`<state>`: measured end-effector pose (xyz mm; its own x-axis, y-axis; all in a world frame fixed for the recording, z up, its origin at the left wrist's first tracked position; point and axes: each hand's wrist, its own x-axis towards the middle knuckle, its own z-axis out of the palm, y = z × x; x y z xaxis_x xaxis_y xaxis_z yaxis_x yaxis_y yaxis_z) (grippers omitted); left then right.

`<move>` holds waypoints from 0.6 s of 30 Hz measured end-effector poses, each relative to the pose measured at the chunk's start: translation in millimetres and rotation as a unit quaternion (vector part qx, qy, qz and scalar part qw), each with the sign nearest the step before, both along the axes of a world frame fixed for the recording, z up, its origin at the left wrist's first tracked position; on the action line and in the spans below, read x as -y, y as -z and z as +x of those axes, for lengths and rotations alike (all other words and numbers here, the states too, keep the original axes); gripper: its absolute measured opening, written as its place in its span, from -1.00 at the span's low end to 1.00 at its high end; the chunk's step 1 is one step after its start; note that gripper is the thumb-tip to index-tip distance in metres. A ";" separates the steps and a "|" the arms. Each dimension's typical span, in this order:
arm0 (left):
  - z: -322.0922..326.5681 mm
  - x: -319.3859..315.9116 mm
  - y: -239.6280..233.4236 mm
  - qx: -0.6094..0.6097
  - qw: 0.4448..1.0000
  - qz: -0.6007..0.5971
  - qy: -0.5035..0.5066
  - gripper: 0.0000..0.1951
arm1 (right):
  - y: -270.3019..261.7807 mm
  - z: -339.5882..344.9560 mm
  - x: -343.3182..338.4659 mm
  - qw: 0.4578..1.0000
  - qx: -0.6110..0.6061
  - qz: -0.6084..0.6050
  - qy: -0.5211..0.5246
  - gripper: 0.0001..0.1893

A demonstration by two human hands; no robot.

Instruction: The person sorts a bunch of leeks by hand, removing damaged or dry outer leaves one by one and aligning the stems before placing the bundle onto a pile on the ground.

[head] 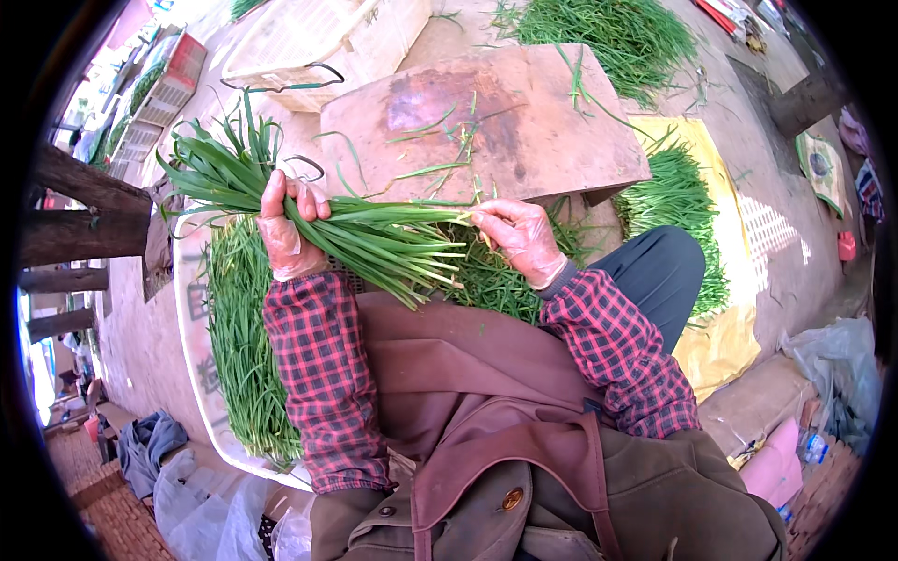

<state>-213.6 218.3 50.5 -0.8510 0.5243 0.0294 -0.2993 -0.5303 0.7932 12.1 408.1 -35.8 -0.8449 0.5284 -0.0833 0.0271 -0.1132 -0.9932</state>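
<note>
My left hand (289, 228), in a thin clear plastic glove, grips a thick bunch of Chinese chives (379, 235). The leafy tips spread out to the left, and the pale stem ends point right. At those ends, the gloved fingers of my right hand (518, 235) pinch a chive stalk (459, 217) beside the bunch. Both hands are just in front of a low wooden board (484, 119), which has loose chive leaves scattered on top. Below the right hand, a heap of loose chives (491, 284) is partly hidden by my brown apron (449, 343).
A white plastic crate (189, 336) filled with chives stands at my left. Chives (673, 203) lie on a yellow sheet (726, 350) at right, and another pile (610, 42) lies beyond the board. An off-white crate (330, 42) stands behind. Wooden posts (88, 210) rise at left.
</note>
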 end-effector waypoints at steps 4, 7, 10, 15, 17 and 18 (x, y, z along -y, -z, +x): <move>-3.3 7.0 -6.0 0.005 0.997 0.080 0.011 -0.71 | 47.5 31.2 -30.3 0.939 0.128 0.307 0.091 -0.89; -7.7 7.1 -3.0 -0.003 0.998 0.067 -0.011 -0.70 | 70.5 50.0 -39.6 0.907 0.153 0.391 0.026 -0.83; -1.6 4.4 -5.8 0.007 0.997 0.081 -0.004 -0.70 | 55.6 34.3 -24.1 0.983 0.037 0.176 -0.034 -0.80; -10.7 8.2 0.4 -0.009 0.987 0.139 0.084 -0.69 | -13.9 3.1 6.7 0.979 0.011 -0.167 -0.113 -0.58; -12.8 9.0 3.5 -0.005 0.978 0.174 0.120 -0.68 | -13.5 -5.5 21.5 0.979 -0.037 -0.180 -0.087 -0.70; -13.9 10.6 4.3 0.001 0.970 0.200 0.138 -0.68 | -11.2 -7.4 21.1 0.983 -0.016 -0.155 -0.095 -0.73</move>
